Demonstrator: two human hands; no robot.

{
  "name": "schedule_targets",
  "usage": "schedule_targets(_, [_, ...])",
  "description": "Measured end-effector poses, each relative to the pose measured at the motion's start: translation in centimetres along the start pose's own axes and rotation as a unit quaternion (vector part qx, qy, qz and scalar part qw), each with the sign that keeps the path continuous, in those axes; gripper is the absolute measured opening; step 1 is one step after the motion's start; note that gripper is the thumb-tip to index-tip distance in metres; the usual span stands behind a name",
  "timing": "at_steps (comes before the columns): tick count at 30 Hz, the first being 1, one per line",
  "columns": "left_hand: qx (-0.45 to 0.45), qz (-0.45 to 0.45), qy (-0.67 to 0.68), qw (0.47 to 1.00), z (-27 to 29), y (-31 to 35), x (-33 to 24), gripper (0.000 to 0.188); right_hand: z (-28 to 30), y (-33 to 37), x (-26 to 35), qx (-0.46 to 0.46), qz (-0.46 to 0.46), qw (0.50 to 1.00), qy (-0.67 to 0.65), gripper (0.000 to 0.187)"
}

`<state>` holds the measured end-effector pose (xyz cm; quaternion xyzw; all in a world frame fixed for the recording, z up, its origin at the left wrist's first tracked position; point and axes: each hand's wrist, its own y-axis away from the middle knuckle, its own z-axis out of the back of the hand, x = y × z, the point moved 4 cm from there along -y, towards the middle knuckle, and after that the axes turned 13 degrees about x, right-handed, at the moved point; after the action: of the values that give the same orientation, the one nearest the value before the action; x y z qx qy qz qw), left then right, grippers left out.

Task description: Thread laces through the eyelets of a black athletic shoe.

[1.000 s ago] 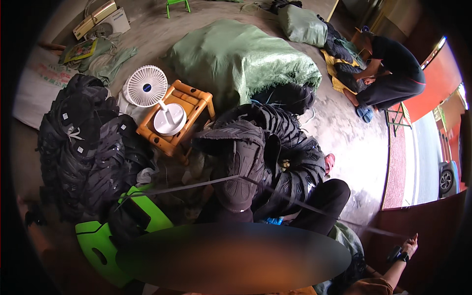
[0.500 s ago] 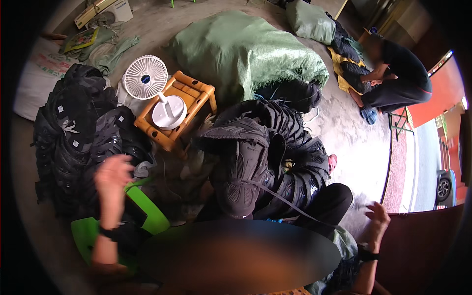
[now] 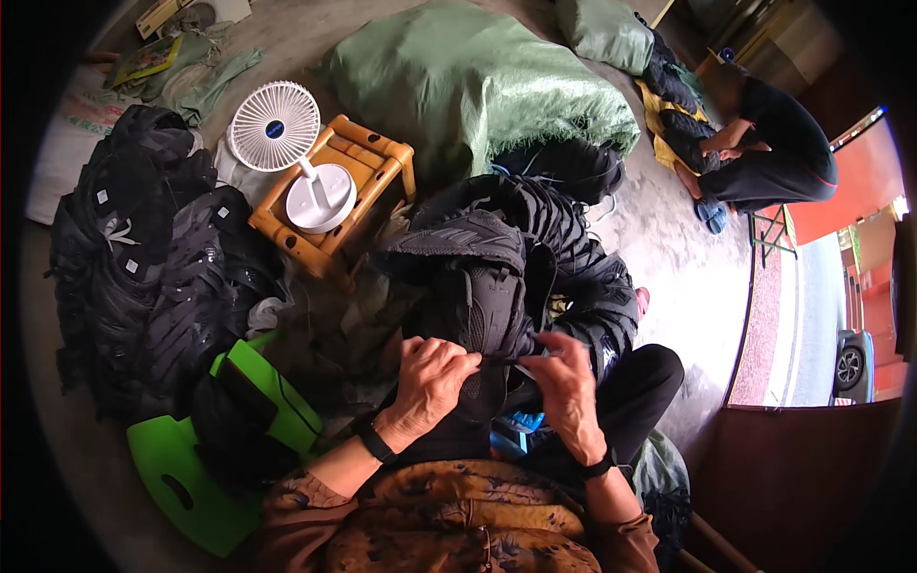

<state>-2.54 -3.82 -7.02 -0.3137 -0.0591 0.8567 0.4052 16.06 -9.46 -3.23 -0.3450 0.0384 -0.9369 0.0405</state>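
On my lap lies a bundle of dark grey and black shoe uppers point(image 3: 492, 301), nested one into another and curving away to the far right. My left hand point(image 3: 428, 387) is closed in a pinch at the near left side of the bundle. Opposite it, my right hand point(image 3: 565, 387) also pinches. A thin dark strip point(image 3: 501, 361) runs across the uppers between the two sets of fingertips; its ends are partly hidden by my fingers. Below my right hand shows something bright blue point(image 3: 516, 428) that I cannot make out.
To the left a big pile of black shoe uppers point(image 3: 172, 277) stands beside a green plastic stool point(image 3: 158, 468). A white fan point(image 3: 320, 199) sits on a bamboo stool point(image 3: 373, 158). Behind is a large green woven sack point(image 3: 449, 86). At far right a co-worker point(image 3: 778, 134) bends over dark bundles.
Both hands have come down and inward from wide apart, where they were raised and holding nothing visible, to the bundle. They now grip the strip, which earlier trailed off to the right.
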Motion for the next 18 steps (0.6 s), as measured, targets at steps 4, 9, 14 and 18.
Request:
schedule_targets(4, [-0.019,0.070,0.039,0.997,0.8,-0.3,0.2,0.026,2.4,1.1,-0.8,-0.094,0.025,0.980,-0.172,0.024])
schedule_targets(9, [-0.013,0.074,0.128,0.989,0.9,-0.9,1.5,0.022,-1.1,0.0,-3.1,0.067,-0.117,0.959,-0.249,0.030])
schedule_targets(14, [0.004,0.098,0.168,0.981,1.1,-0.9,1.8,0.019,-4.8,0.1,-3.9,0.041,-0.181,0.942,-0.281,0.011])
schedule_targets(18, [-0.017,0.122,0.226,0.966,1.2,-0.4,2.4,0.018,-3.7,1.4,-2.2,0.121,-0.126,0.940,-0.293,0.009])
